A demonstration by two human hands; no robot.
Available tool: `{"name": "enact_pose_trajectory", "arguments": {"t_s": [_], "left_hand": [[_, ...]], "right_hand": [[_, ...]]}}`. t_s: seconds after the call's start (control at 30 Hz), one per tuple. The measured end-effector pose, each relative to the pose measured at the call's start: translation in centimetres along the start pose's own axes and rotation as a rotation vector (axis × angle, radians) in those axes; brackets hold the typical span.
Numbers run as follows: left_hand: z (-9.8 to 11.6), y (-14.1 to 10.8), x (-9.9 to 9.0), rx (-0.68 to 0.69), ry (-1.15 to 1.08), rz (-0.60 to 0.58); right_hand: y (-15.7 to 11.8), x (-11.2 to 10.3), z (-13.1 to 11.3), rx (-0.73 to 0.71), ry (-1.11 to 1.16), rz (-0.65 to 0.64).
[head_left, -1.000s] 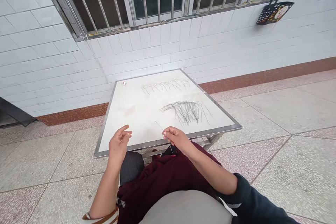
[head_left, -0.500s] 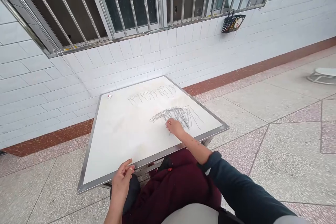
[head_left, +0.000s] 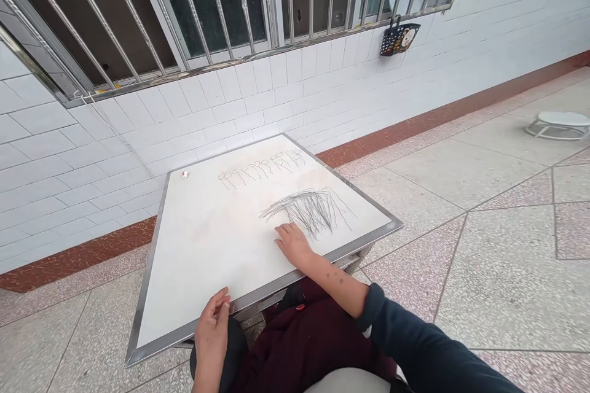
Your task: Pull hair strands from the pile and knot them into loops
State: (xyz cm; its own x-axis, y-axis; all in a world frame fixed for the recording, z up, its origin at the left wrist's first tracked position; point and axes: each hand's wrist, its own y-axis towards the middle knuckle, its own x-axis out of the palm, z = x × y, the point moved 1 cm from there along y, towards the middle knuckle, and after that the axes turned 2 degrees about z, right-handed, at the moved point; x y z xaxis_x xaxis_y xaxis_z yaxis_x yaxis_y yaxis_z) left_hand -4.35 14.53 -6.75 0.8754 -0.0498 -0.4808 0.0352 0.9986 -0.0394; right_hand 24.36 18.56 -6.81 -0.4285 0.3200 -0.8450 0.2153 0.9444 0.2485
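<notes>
A white tabletop (head_left: pixel 203 276) with a metal rim lies in front of me. On its right half is a dense fan of thin dark strand-like lines (head_left: pixel 313 209). Farther back runs a row of thin looped shapes with tails (head_left: pixel 262 169). My right hand (head_left: pixel 294 245) rests palm down at the near left side of the fan, fingers extended over the white surface. Whether anything is under its fingertips is hidden. My left hand (head_left: pixel 212 325) is at the table's near edge, its fingers loosely bent and apart, with nothing visible in it.
A small white-and-red item (head_left: pixel 185 175) sits at the table's far left corner. Behind stands a white tiled wall (head_left: pixel 221 98) with a barred window (head_left: pixel 230 6). A black patterned basket (head_left: pixel 399 40) hangs from its sill. A round white stool (head_left: pixel 560 123) is at the far right.
My right hand has shifted toward me and slightly left, going from a pinch to extended fingers, uncovering more of the fan. My left hand stays near the table edge. The view has turned slightly.
</notes>
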Motion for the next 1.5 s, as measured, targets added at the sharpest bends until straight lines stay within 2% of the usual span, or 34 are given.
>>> {"name": "enact_pose_trajectory", "arguments": {"t_s": [0.13, 0.37, 0.47, 0.57, 0.7, 0.8, 0.9, 1.0, 1.2, 1.37, 1.5], "left_hand": [[-0.5, 1.1, -1.4, 0.091, 0.196, 0.163], [-2.5, 3.4, -4.9, 0.161, 0.389, 0.383], [-3.5, 4.0, -5.0, 0.206, 0.437, 0.441], [-4.2, 3.9, -4.3, 0.248, 0.483, 0.478], [-4.8, 3.5, -3.5, 0.323, 0.612, 0.534], [-5.0, 3.4, -3.4, 0.351, 0.654, 0.546], [-5.1, 3.3, -3.5, 0.357, 0.663, 0.539], [-5.1, 3.2, -3.4, 0.365, 0.644, 0.545], [-5.4, 2.9, -3.1, 0.345, 0.582, 0.547], [-5.5, 2.8, -3.1, 0.32, 0.584, 0.53], [-5.5, 2.6, -3.0, 0.324, 0.605, 0.526]], "right_hand": [[-0.4, 1.4, -0.5, -0.032, -0.098, -0.029], [1.5, 1.7, 1.6, -0.056, -0.2, -0.014], [2.6, 1.3, 2.6, -0.067, -0.224, -0.008], [2.9, 1.0, 2.7, -0.086, -0.231, -0.008], [1.4, 1.9, 0.1, -0.167, -0.201, -0.008], [0.2, 4.1, -3.0, -0.263, -0.148, -0.042], [0.9, 6.5, -5.4, -0.297, -0.105, -0.055], [3.9, 8.3, -6.8, -0.281, -0.066, -0.067], [12.9, 10.9, -8.0, -0.125, 0.021, -0.045], [19.7, 12.4, -8.8, 0.035, 0.079, -0.005], [24.0, 13.1, -8.9, 0.122, 0.077, 0.001]]}}
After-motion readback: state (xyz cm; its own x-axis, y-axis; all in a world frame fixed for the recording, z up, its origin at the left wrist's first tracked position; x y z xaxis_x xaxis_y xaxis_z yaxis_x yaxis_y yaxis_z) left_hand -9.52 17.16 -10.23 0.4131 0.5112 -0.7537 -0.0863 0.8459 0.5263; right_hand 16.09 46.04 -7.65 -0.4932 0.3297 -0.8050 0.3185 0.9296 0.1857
